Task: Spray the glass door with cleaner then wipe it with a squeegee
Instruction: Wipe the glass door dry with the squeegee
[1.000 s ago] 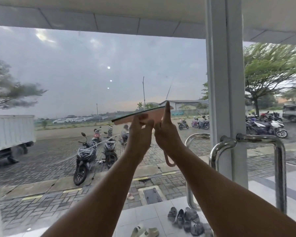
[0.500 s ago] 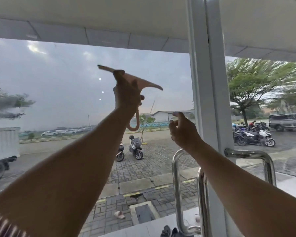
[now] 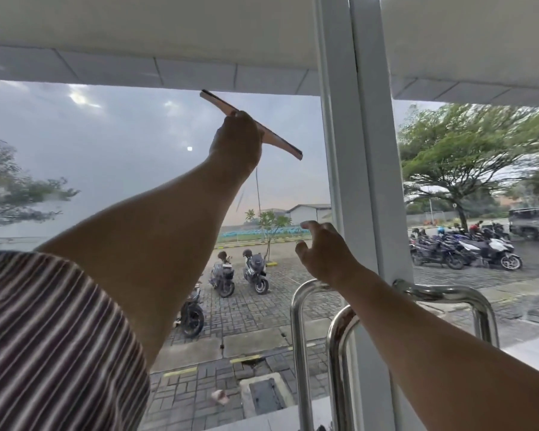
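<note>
I have the left hand [image 3: 237,141] raised high against the door glass [image 3: 122,144], its fingers clenched round the squeegee [image 3: 279,141]. The handle is hidden inside the grip, so only the blade shows. The blade runs tilted past those fingers. 1 end sticks up and to their left, just under the top edge of the pane. The other end slopes down to their right and ends short of the white frame [image 3: 364,150]. It looks pressed to the glass, though I cannot tell for certain from this angle.

The right hand [image 3: 327,253] is well below and to the right of the left fingers, holding nothing. Its fingers [image 3: 313,226] are released, loosely spread and slightly curved, reaching toward the pane just beside the frame. Whether the tips touch the glass I cannot tell. Just beneath that hand are the chrome handles [image 3: 297,337], with the forearm crossing in front of them.

A striped sleeve [image 3: 44,337] covers the left upper arm, far below and left of the gripping fingers. Through the pane, below those fingers, 2 motorbikes [image 3: 255,272] stand parked on brick paving. To the right of the right fingers, beyond the frame, is a tree [image 3: 467,150].
</note>
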